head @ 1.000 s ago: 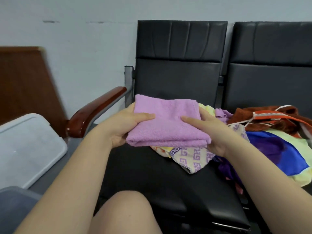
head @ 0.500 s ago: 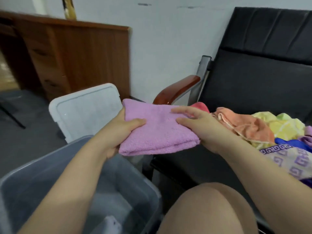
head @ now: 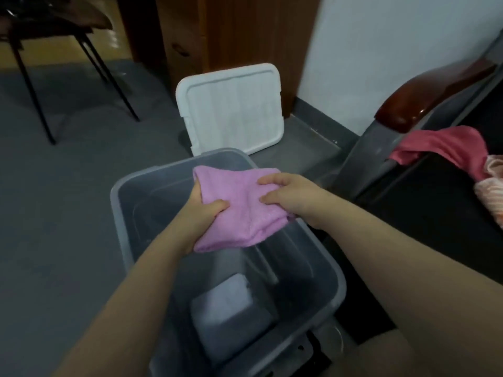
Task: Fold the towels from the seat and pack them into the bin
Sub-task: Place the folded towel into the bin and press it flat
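Note:
A folded purple towel [head: 242, 205] hangs over the open grey plastic bin [head: 122, 191], held between both hands. My left hand [head: 202, 213] grips its left edge, thumb on top. My right hand [head: 288, 197] pinches its right side with curled fingers. Inside the bin, near its front, lies a folded pale grey-blue towel [head: 228, 306]. On the black seat [head: 424, 213] at the right, a pink towel [head: 446, 145] and a peach one [head: 492, 186] lie loose.
The bin's white lid [head: 231, 110] leans against a wooden cabinet [head: 245, 31] behind the bin. The seat's red-brown armrest [head: 432, 93] and grey metal frame stand to the right. A dark-legged chair [head: 40, 50] stands at far left on the grey floor.
Both hands carried the purple towel from above the seat leftward and down to above the bin. My view swung left with them, off the seat and onto the bin.

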The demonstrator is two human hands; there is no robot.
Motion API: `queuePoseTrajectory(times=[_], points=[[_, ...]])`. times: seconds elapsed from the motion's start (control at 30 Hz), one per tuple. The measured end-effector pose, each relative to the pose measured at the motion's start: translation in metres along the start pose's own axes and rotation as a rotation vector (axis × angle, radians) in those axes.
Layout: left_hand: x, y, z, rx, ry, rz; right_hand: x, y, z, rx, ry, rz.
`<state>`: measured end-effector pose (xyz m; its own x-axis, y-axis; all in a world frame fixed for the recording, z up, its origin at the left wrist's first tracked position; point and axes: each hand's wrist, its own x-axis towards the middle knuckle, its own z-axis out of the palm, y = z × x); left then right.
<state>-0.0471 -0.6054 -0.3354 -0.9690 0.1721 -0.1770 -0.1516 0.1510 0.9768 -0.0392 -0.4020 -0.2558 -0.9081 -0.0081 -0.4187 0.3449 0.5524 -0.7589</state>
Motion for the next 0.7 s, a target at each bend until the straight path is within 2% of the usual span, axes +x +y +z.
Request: queuePoseTrajectory(times=[0.23, 0.43, 0.7], points=[[-0.015, -0.072, -0.008, -0.055, 0.107, -0.144, 0.041, 0.049, 0.064, -0.193, -0.174, 0.0], [-0.019, -0.105, 0.013, -0.135, 0.152, -0.257, 0.053, 0.084, 0.069, -0.318, -0.195, -0.036], [-0.013, -0.11, 0.034, -0.074, 0.009, -0.308, 0.056, 0.131, 0.054, -0.438, -0.202, -0.013]])
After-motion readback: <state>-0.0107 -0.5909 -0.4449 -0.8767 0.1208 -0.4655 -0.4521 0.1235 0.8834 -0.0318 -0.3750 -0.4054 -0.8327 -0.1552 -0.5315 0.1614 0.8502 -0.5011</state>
